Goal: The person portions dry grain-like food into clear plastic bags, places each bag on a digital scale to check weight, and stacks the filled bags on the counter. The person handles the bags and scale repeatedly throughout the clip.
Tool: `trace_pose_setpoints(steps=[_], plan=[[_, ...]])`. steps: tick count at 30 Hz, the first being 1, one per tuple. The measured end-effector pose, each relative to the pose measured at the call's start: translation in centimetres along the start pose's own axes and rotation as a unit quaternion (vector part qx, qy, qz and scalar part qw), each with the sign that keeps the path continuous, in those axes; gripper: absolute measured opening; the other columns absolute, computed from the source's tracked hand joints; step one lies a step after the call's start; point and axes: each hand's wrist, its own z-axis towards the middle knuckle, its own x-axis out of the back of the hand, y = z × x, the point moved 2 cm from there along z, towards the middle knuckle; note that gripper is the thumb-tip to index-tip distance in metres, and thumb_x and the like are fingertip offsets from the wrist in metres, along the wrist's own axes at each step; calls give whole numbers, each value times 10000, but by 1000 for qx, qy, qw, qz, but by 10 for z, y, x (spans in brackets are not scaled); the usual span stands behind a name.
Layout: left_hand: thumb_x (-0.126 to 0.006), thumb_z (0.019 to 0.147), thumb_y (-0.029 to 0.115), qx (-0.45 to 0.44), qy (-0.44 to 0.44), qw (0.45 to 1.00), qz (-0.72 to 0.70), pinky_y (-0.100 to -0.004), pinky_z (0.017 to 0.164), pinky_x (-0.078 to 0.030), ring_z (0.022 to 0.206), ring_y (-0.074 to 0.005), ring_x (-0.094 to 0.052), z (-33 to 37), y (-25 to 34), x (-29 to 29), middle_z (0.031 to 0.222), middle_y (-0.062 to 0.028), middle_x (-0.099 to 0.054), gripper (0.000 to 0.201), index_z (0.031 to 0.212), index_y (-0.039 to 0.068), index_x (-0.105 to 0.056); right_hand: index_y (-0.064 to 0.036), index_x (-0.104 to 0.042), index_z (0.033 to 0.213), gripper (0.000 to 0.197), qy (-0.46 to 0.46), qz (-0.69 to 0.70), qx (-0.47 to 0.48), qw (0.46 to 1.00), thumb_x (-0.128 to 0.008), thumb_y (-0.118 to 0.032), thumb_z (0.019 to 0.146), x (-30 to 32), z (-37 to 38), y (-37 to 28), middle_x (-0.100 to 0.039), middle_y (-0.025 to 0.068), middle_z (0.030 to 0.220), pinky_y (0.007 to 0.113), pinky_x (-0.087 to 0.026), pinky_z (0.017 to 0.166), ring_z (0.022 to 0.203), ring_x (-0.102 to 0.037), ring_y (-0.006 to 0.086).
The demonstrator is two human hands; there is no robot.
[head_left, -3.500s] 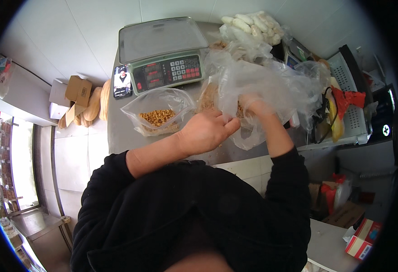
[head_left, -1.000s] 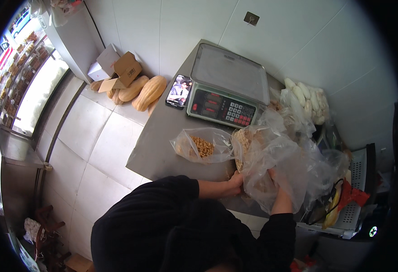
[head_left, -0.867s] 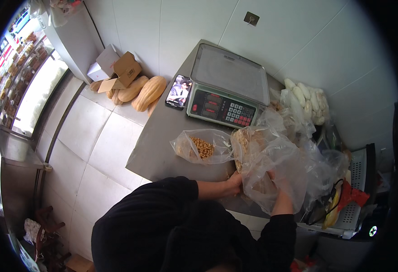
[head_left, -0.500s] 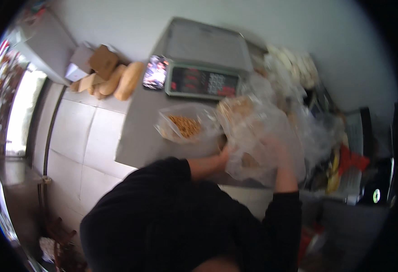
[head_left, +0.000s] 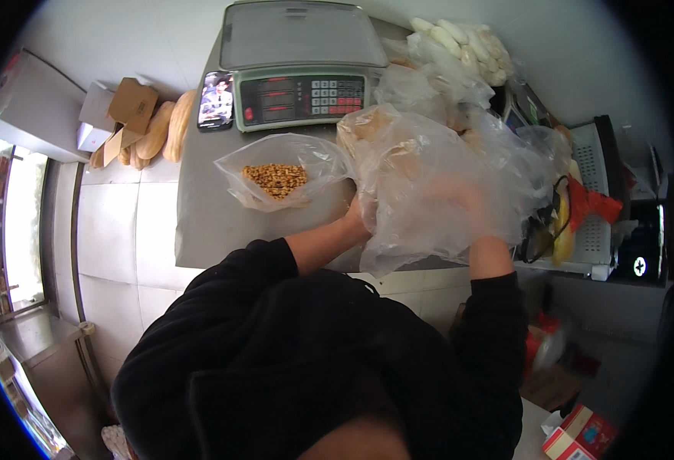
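A large clear plastic bag [head_left: 421, 222] stands in front of me on the grey table, its mouth toward me and something light brown showing through its far left part. My left hand [head_left: 361, 216] grips the bag's left side, the fingers partly hidden by the plastic. Reaching into the bag, my right hand [head_left: 460, 192] shows only as a blur through the film, so its fingers cannot be made out. Just left of my left hand, a smaller clear bag lies open with a heap of small golden-brown pieces [head_left: 276, 181] in it.
A digital scale [head_left: 302, 98] stands at the table's far side, a phone [head_left: 216, 100] with a lit screen beside it. Bagged white long pieces [head_left: 463, 47] sit at the far right. A grey perforated basket [head_left: 588, 165] is right. Cardboard boxes [head_left: 131, 107] and tan gourds [head_left: 177, 126] lie left.
The view has shifted, so the table and scale appear farther left and higher. My left hand stays at the large bag's side, and my right hand is still inside it.
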Motion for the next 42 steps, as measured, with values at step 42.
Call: trace_pose_setpoints(steps=[42], plan=[[-696, 809, 49, 15, -16, 995, 96, -405, 915, -486, 1065, -205, -556, -24, -53, -3, 1139, -18, -520, 696, 1359, 235, -313, -20, -529, 1227, 479, 106, 93, -93, 986, -640, -260, 828, 13, -25, 13, -603, 193, 1099, 347, -473, 839, 963, -599, 277]])
